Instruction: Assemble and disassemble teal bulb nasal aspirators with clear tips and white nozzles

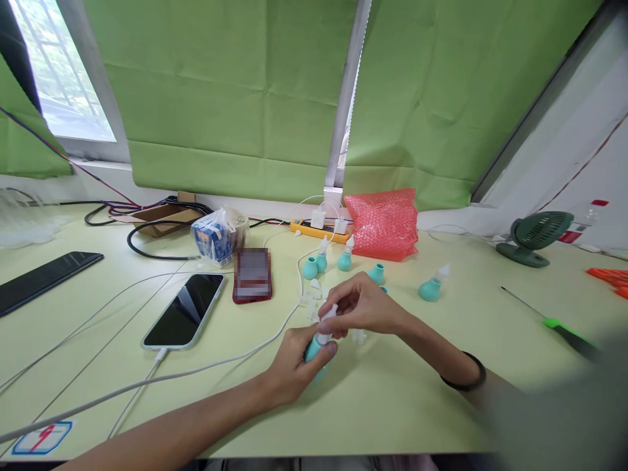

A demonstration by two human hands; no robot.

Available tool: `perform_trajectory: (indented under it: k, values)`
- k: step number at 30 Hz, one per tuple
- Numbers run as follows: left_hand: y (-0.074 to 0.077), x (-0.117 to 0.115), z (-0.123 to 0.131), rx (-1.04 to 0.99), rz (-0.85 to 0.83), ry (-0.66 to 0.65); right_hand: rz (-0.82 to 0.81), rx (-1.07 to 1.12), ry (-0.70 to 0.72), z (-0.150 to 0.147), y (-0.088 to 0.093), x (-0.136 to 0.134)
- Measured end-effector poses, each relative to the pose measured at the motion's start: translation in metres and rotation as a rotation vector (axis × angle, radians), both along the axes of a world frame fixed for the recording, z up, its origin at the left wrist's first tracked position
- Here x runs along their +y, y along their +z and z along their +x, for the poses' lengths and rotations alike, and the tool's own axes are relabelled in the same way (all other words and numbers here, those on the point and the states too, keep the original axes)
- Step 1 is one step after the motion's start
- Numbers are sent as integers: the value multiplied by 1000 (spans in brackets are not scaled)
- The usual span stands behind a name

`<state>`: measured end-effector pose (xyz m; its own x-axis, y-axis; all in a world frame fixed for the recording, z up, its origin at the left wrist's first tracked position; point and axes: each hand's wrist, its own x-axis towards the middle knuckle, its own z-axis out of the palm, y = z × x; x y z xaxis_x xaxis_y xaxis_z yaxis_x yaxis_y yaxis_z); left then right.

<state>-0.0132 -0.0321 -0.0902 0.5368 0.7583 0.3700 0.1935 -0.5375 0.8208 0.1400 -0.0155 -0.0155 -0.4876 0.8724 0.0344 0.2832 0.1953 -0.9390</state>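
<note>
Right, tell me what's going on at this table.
A person is handling a teal bulb: the left hand grips it, while the right hand pinches the white tip at its top. Whether the tip is fully seated can't be told. Beyond the hands, more teal bulbs stand on the table, some with tips and some without. Another tipped bulb sits apart to the right.
</note>
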Motion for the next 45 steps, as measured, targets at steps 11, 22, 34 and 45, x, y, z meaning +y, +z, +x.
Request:
perform_trajectory:
  k: [11, 22, 34, 45]
  values:
    - [-4, 2, 3, 8, -93, 93, -434, 266, -187, 0, -23, 30]
    - [-6, 12, 6, -417, -479, 174, 786, -610, -290, 12, -44, 45]
    - [-3, 10, 6, -336, -325, 168, 764, -203, 11, 2, -21, 18]
    - [-4, 5, 3, -356, -406, 145, 541, -43, 153, 11, -18, 27]
